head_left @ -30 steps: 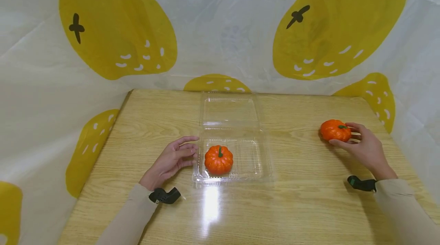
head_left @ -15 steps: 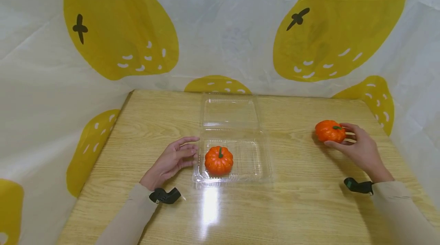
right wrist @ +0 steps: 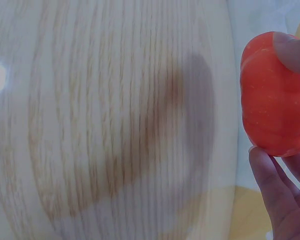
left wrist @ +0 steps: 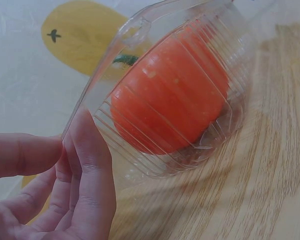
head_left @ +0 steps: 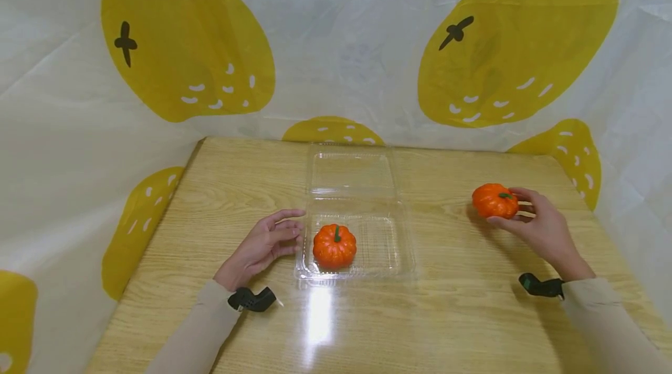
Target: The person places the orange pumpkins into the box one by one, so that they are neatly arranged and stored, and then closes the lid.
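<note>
A clear plastic clamshell container (head_left: 375, 245) lies unfolded on the table, with its lid (head_left: 353, 171) flat towards the back. One orange toy pumpkin (head_left: 334, 247) with a green stem sits in the left part of its base. My left hand (head_left: 270, 241) is at the left side of the base; in the left wrist view its thumb (left wrist: 27, 154) and fingers pinch the rim. Over at the right, my right hand (head_left: 543, 228) holds a second pumpkin (head_left: 493, 201) between thumb and fingers. The right wrist view shows this pumpkin (right wrist: 275, 100) raised off the table, its shadow below.
The wooden table (head_left: 446, 315) carries the container in its middle. A white curtain (head_left: 346, 41) printed with yellow fruit hangs behind the table and along both sides. Each wrist wears a small black camera mount (head_left: 541, 286). Light glares off the tabletop in front of the container.
My right hand has moved left with its pumpkin, bringing it nearer to the container. The left hand, the container and the pumpkin inside it have stayed in place.
</note>
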